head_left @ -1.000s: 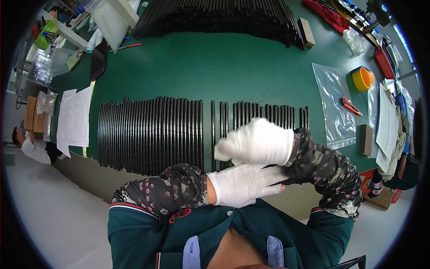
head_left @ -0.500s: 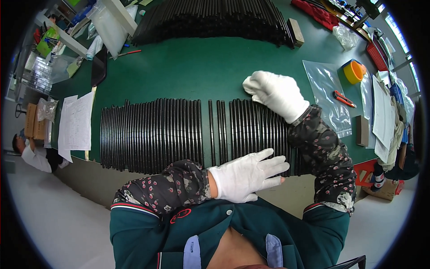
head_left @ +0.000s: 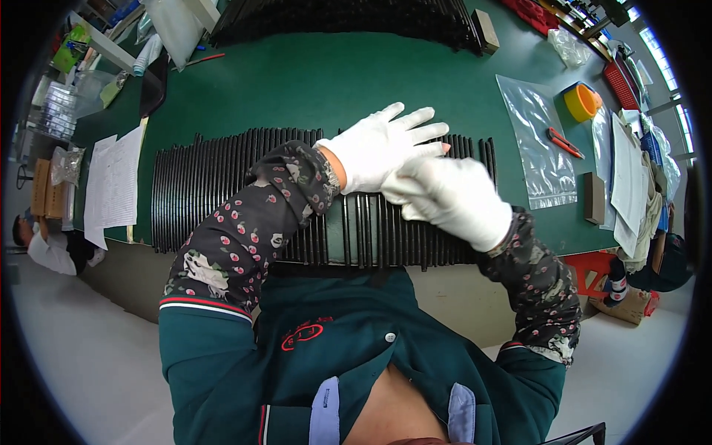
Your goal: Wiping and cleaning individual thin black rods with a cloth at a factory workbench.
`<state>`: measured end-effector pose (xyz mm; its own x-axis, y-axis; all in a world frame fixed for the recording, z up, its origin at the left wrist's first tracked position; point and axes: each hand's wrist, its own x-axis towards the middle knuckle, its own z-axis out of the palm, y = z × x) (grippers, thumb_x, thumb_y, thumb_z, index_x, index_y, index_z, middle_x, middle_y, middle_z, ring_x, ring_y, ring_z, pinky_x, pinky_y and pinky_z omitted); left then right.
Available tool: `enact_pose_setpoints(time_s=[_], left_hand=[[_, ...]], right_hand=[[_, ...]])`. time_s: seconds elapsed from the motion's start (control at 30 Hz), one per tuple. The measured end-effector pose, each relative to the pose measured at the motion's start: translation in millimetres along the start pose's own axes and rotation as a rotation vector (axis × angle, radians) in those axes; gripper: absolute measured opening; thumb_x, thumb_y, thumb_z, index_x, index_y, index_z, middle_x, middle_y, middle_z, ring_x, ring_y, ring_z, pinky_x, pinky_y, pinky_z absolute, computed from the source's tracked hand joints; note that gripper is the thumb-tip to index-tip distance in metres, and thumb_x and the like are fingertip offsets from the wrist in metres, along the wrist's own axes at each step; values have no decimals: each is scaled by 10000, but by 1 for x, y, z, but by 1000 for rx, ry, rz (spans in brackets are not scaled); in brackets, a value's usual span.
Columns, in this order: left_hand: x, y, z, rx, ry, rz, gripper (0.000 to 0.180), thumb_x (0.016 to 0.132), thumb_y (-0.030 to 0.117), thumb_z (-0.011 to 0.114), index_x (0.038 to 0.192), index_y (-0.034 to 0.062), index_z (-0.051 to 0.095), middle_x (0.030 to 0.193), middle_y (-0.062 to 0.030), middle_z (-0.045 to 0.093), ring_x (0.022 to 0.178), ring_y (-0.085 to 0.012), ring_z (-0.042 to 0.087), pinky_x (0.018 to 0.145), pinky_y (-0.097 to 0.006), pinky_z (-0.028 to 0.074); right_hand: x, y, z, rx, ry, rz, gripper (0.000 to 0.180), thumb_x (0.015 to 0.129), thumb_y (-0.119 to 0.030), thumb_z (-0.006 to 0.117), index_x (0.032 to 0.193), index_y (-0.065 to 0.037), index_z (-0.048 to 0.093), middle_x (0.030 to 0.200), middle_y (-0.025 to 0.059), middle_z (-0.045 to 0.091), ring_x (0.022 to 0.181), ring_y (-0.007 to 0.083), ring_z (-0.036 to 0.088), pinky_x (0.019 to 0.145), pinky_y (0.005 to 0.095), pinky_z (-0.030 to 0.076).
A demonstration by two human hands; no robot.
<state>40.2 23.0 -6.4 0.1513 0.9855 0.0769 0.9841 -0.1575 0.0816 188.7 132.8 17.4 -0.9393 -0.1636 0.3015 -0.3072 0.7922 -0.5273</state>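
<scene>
Even, fairly bright light, with a window (head_left: 660,59) glowing at upper right, leaves glare on the clear bag (head_left: 535,141), while the right hand (head_left: 456,200) is slightly blurred and fisheye distortion curves the outskirts.

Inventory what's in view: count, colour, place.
Table: one, green, beneath rods.
Near rods: many, black, near edge.
Far rods: many, black, top centre.
Plastic bag: one, clear, right.
Cutter: one, red, bag's right edge.
Roll: one, yellow, beyond the cutter.
Papers: several, white, both sides.
Blocks: two, brownish, right and far.
Basket: one, red, far right.
Cloth: one, red, upper right.
Left hand: one, white glove, over near rods.
Right hand: one, white glove, beside left.
</scene>
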Motion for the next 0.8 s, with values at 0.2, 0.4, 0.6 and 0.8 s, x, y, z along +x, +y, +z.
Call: enact_pose_setpoints(time_s=[0.2,0.4,0.6,0.8], left_hand=[[-1,2,4,8,-6,-15,580,908,383,533,1413,130,402,1500,-100,334,1403,-288,282,1142,-482,252],[-2,-1,4,58,6,-12,562,922,389,507,1414,135,405,1507,-89,328,1407,-276,277,1148,-469,237],[-1,3,4,3,19,-34,545,929,393,491,1406,141,415,1506,-79,332,1404,-266,286,1147,-467,240],[-1,4,4,28,44,-26,529,929,385,503,1391,138,435,1494,-78,351,1385,-273,320,1129,-476,277]], right_hand=[[-38,-54,14,-31,-436,-386,116,797,-176,609,892,-112,591,647,29,580,580,206,634,469,321,502],[1,-16,22,-297,-144,-42,230,729,-165,679,939,-124,593,771,46,608,667,228,640,531,317,507],[-6,-47,4,199,-205,-271,193,763,-199,653,937,-124,611,645,12,577,592,196,629,509,320,505],[-7,-54,31,-90,-369,-279,44,812,-150,590,837,-118,605,650,30,591,580,203,636,416,295,473]])
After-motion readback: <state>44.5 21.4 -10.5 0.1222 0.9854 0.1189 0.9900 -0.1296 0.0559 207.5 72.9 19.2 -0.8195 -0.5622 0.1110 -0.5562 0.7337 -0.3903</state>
